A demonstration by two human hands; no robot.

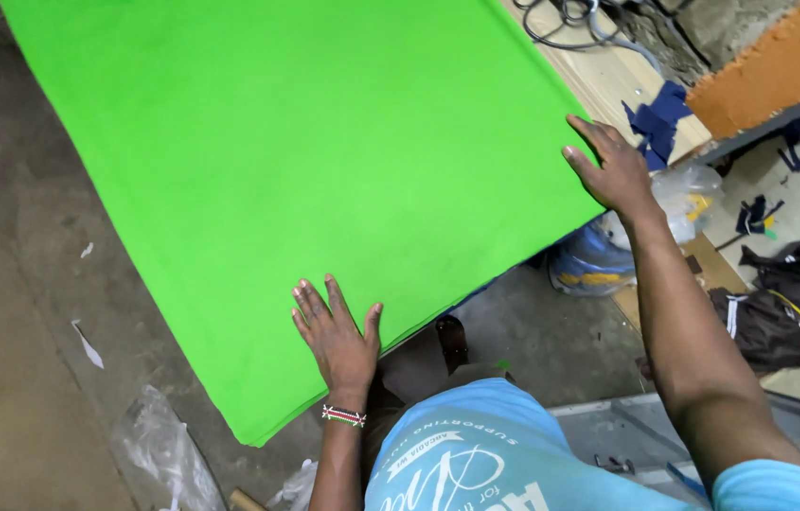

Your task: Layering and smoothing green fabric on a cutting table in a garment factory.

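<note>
1. Closest to the camera is the person's light blue printed shirt, filling the bottom edge between the two arms.
2. Just above it, the left hand lies flat and palm-down on the near edge of the green fabric, fingers spread and straight, gripping nothing; a beaded wristband circles the wrist.
3. Reaching further out, the right arm stretches straight from the lower right corner, and the right hand rests open on the right-hand corner of the same cloth, fingers extended along its edge, not closed on anything.
4. That green fabric is a large, smooth sheet, several layers thick at its near edge, spread across most of the view and hanging out over the concrete floor.
5. Containers: a clear plastic bag sits just beyond the right hand, holding something yellow that is too blurred to tell; beneath it lies a blue and yellow bag, its contents hidden. Crumpled clear plastic lies on the floor at lower left.
6. Further right, a dark brown garment lies in a heap.
7. Farthest away, navy cloth scraps and a coiled cable rest on a pale board.
</note>
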